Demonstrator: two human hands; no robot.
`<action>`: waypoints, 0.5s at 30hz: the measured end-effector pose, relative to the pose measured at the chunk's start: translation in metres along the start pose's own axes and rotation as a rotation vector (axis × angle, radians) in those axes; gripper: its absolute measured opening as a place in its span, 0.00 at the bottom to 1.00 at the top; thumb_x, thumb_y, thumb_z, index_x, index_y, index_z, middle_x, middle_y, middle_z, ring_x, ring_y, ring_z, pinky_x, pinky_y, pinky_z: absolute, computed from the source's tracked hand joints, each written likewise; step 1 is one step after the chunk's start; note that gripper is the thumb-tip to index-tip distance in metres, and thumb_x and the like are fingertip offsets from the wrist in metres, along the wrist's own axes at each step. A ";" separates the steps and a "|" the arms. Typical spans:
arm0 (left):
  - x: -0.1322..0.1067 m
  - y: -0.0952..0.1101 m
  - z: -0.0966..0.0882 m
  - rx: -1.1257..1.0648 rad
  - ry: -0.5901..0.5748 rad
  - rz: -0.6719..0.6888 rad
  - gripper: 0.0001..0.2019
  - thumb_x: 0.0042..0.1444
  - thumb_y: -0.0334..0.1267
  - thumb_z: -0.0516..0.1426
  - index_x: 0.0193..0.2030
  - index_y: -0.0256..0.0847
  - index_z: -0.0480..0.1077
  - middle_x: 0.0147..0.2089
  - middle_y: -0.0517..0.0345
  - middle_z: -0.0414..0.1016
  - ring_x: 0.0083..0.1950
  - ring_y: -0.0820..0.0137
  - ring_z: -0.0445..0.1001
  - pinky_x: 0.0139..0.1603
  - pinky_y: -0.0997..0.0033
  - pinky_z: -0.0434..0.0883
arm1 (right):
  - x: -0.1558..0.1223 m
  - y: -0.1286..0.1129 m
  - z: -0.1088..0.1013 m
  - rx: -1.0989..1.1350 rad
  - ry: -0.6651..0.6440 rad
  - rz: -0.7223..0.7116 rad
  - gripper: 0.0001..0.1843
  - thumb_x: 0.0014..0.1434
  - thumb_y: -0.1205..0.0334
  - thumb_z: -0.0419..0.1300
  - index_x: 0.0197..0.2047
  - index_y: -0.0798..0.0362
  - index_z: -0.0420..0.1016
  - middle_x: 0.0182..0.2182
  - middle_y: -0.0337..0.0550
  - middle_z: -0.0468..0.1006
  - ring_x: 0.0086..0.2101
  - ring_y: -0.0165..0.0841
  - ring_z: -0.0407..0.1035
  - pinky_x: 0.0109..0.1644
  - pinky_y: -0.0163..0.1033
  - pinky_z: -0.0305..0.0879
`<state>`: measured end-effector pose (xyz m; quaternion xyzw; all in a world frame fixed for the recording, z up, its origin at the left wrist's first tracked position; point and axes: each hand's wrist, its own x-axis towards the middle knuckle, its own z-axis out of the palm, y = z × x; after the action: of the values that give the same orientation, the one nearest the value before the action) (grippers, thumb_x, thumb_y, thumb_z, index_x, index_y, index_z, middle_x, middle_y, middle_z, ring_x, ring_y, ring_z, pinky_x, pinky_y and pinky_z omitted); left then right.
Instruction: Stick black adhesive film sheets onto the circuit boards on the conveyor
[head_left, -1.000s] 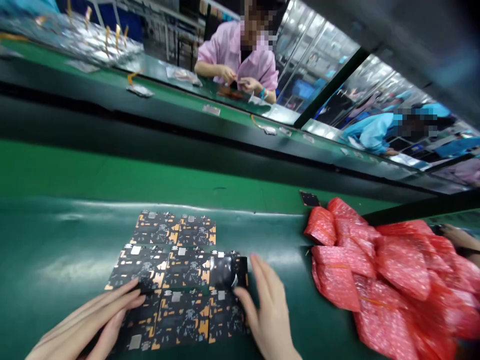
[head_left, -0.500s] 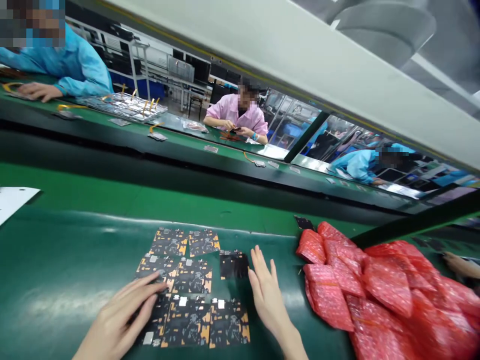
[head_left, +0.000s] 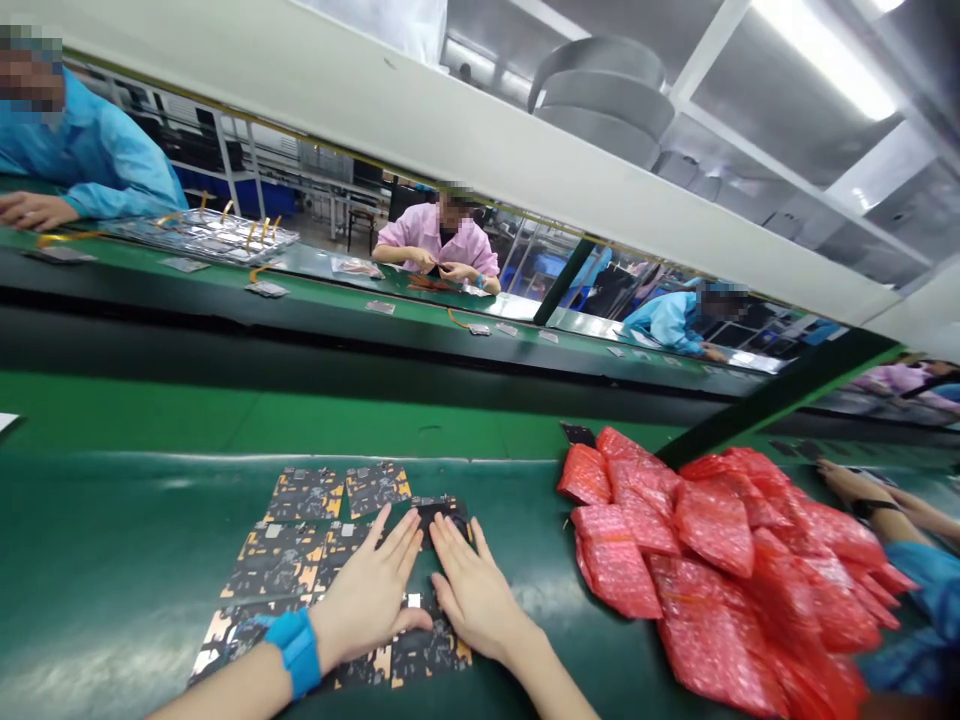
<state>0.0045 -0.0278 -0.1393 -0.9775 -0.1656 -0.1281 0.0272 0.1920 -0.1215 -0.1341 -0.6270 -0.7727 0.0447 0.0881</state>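
Flat black circuit panels (head_left: 277, 565), flecked with orange and silver patches, are laid out in rows on a green tabletop (head_left: 112, 560), some slightly askew. A glossy black sheet (head_left: 442, 520) is seen among them at the far right of the group. The left hand (head_left: 367, 590), a blue wristband (head_left: 298, 650) at its wrist, is pressed palm-down on the panels, fingers slightly spread. The right hand (head_left: 472, 600) is held flat just beside it, fingers spread, the fingertips touching the glossy sheet. A heap of red bubble-wrap bags (head_left: 712, 570) is piled on the tabletop to the right of the panels. Across the line, a worker in a pink smock (head_left: 439, 240) is seen with both hands together at the bench.
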 end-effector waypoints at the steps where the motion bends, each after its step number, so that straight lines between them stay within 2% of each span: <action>1: 0.000 -0.001 0.001 -0.010 -0.011 0.004 0.45 0.61 0.67 0.39 0.60 0.25 0.68 0.64 0.34 0.64 0.68 0.50 0.62 0.69 0.44 0.50 | 0.000 0.007 -0.003 -0.013 0.012 0.029 0.31 0.68 0.62 0.48 0.72 0.57 0.48 0.68 0.50 0.56 0.67 0.41 0.52 0.70 0.59 0.47; 3: 0.001 -0.001 -0.001 -0.031 -0.034 0.015 0.45 0.61 0.67 0.39 0.60 0.24 0.68 0.63 0.33 0.64 0.68 0.51 0.61 0.70 0.44 0.48 | 0.001 0.019 -0.011 -0.043 0.039 0.111 0.29 0.70 0.60 0.45 0.72 0.57 0.50 0.67 0.53 0.58 0.66 0.43 0.55 0.69 0.63 0.46; 5: 0.004 0.001 -0.005 -0.046 -0.054 0.024 0.45 0.61 0.67 0.39 0.60 0.22 0.68 0.62 0.31 0.65 0.68 0.50 0.60 0.71 0.44 0.46 | 0.003 0.024 -0.016 -0.067 0.069 0.164 0.29 0.72 0.59 0.42 0.72 0.61 0.49 0.67 0.59 0.55 0.66 0.46 0.53 0.68 0.66 0.45; 7: 0.007 0.004 -0.011 -0.047 -0.073 0.019 0.45 0.61 0.67 0.40 0.59 0.22 0.69 0.61 0.31 0.67 0.69 0.50 0.60 0.71 0.43 0.46 | 0.006 0.022 -0.015 -0.081 0.074 0.120 0.31 0.72 0.55 0.41 0.72 0.62 0.48 0.69 0.59 0.51 0.68 0.46 0.49 0.69 0.65 0.44; 10: 0.000 0.003 -0.026 -0.012 -0.097 -0.042 0.40 0.61 0.66 0.42 0.62 0.32 0.67 0.63 0.39 0.66 0.69 0.51 0.58 0.70 0.44 0.50 | 0.006 0.026 0.000 -0.098 0.034 -0.001 0.32 0.71 0.48 0.44 0.71 0.56 0.52 0.69 0.54 0.52 0.67 0.44 0.51 0.69 0.60 0.48; 12: -0.022 -0.010 -0.042 0.043 -0.106 -0.153 0.37 0.61 0.65 0.46 0.67 0.41 0.61 0.68 0.47 0.61 0.71 0.52 0.55 0.69 0.46 0.54 | 0.010 0.045 0.011 -0.121 0.028 0.073 0.34 0.69 0.44 0.43 0.70 0.56 0.58 0.68 0.56 0.56 0.66 0.46 0.54 0.68 0.62 0.48; 14: -0.061 -0.032 -0.063 0.123 -0.108 -0.339 0.36 0.62 0.63 0.47 0.71 0.45 0.53 0.71 0.53 0.55 0.73 0.53 0.51 0.69 0.46 0.55 | 0.024 0.075 0.015 -0.110 0.027 0.205 0.37 0.68 0.41 0.42 0.68 0.59 0.62 0.66 0.58 0.59 0.66 0.47 0.55 0.69 0.63 0.43; 15: -0.086 -0.046 -0.076 0.170 -0.107 -0.459 0.34 0.64 0.61 0.46 0.71 0.47 0.53 0.72 0.54 0.54 0.73 0.53 0.50 0.69 0.46 0.55 | 0.036 0.092 0.014 -0.084 0.038 0.255 0.38 0.66 0.39 0.41 0.66 0.59 0.64 0.66 0.58 0.61 0.65 0.47 0.55 0.69 0.63 0.41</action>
<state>-0.1076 -0.0189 -0.0882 -0.9138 -0.3945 -0.0647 0.0710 0.2703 -0.0669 -0.1613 -0.7239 -0.6862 0.0112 0.0702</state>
